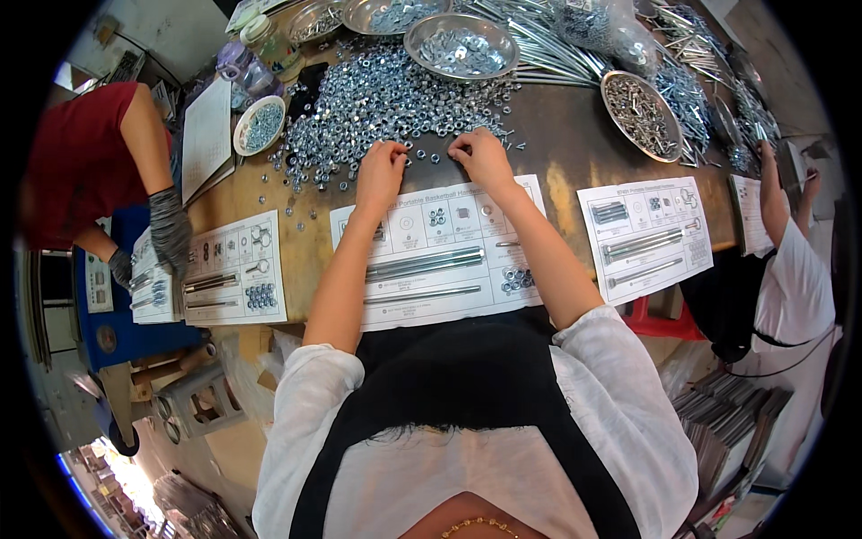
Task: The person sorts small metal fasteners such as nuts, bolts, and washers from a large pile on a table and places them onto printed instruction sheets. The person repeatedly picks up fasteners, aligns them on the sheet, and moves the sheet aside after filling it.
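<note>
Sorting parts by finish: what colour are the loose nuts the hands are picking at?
Shiny silver metal, the pile of nuts by both hands, seen in the head view.

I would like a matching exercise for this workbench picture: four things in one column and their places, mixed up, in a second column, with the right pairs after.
Things:
1. small white bowl of silver nuts
2. long silver bolts on the middle printed sheet
3. round metal pan of dark screws
4. grey work glove

Places:
A. far right of the table
B. on another person's hand, at the left
C. between the person's forearms
D. left of the big loose pile of silver nuts

Pairs: 1-D, 2-C, 3-A, 4-B
</note>
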The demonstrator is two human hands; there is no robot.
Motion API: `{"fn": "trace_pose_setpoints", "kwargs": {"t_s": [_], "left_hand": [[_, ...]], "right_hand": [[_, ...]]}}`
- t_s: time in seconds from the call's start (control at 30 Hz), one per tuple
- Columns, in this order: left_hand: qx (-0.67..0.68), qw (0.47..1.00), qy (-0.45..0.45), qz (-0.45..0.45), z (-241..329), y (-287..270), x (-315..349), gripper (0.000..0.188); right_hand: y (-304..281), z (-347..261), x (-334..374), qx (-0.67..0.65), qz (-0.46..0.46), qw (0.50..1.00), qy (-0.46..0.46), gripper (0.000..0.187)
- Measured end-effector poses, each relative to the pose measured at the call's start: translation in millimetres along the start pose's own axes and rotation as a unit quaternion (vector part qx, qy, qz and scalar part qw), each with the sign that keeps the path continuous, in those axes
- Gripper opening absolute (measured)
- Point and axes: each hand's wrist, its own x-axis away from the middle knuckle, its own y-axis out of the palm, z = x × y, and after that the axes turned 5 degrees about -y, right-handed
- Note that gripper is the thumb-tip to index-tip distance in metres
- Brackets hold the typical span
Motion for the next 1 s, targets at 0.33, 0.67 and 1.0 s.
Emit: {"fn": "trace_pose_setpoints", "kwargs": {"t_s": [0.33, 0.67, 1.0], "left_hand": [[-0.058, 0.992, 0.046, -0.098, -6.8, -17.9, -1.3, 0.025], [-0.11, 0.984, 0.072, -0.121, 17.8, 1.5, -11.1, 0.026], [-0.082, 0.987, 0.099, -0.099, -2.8, -5.3, 1.9, 0.023]], "right_hand": [[5.8, -12.4, 7.8, -0.009, -0.018, 1.0, -0.016, 0.015], [9.5, -18.5, 1.1, 0.009, -0.053, 0.997, -0.05, 0.021], [-106.4, -4.1, 67.0, -0.246, -0.052, 0.964, 0.081, 0.023]]}}
